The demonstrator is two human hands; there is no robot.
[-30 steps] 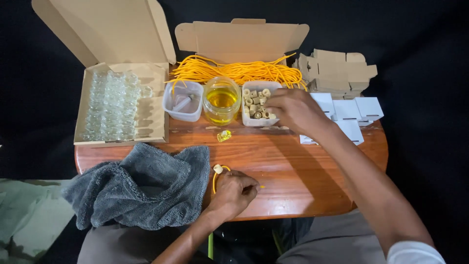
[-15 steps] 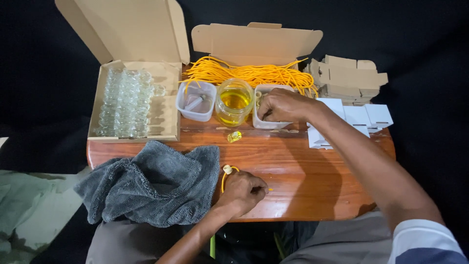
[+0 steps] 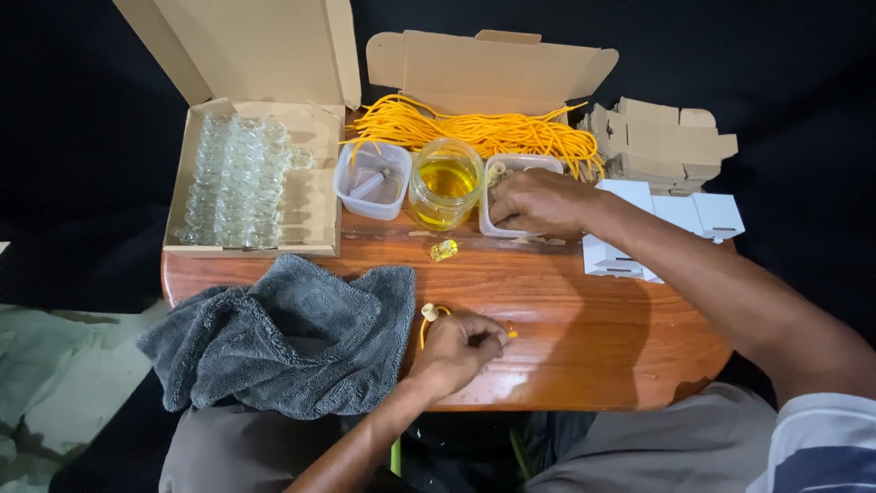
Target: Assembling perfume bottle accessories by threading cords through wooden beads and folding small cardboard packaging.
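Dark cloth surrounds a small wooden table (image 3: 566,319) in the head view, the only view. At the near edge of the table, the left hand (image 3: 461,351) rests with its fingers closed, pinching a yellow cord (image 3: 427,327) that loops out to a small pale cap (image 3: 429,311) just beside the hand. The right hand (image 3: 538,203) reaches to the far edge and lies with curled fingers over a white tub (image 3: 516,194); whether it grips anything inside cannot be told. Next to this tub stands a glass jar (image 3: 446,183) with yellow liquid, and next to that a second white tub (image 3: 372,180). A tiny yellow bottle (image 3: 444,249) lies on the wood just in front of the jar. A grey towel (image 3: 274,333) hangs over the near left corner. An open cardboard box (image 3: 251,178) of clear glass bottles sits at the far left corner, a bundle of yellow cords (image 3: 484,132) lies behind the tubs, and folded white boxes (image 3: 671,224) are at the right edge.
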